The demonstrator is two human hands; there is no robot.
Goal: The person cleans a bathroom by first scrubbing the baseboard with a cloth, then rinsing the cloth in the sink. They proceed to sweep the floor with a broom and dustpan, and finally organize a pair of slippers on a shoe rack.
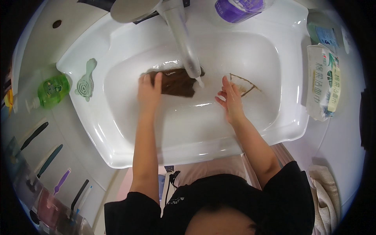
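In the white washbasin (182, 129), my left hand (149, 91) holds the left end of a wet, dark brown cloth-like piece (177, 83), with the thumb on top of it. The cloth lies beneath the metal tap (185, 44), where a short stream of water (200, 82) runs down near its right end. To the right, the fingers of my right hand (232, 100) are partly spread. They touch or overlap a see-through piece with thin brown edging (248, 82). Whether they grip it is hard to see, and its material is unclear.
A light green drain strainer (85, 80) lies on the basin's left ledge, near a green pump bottle (54, 91). Behind stands a purple-labelled container (239, 10). A pack of wipes (323, 82) is at right, above a beige towel (324, 194). Toothbrushes (62, 180) hang lower left.
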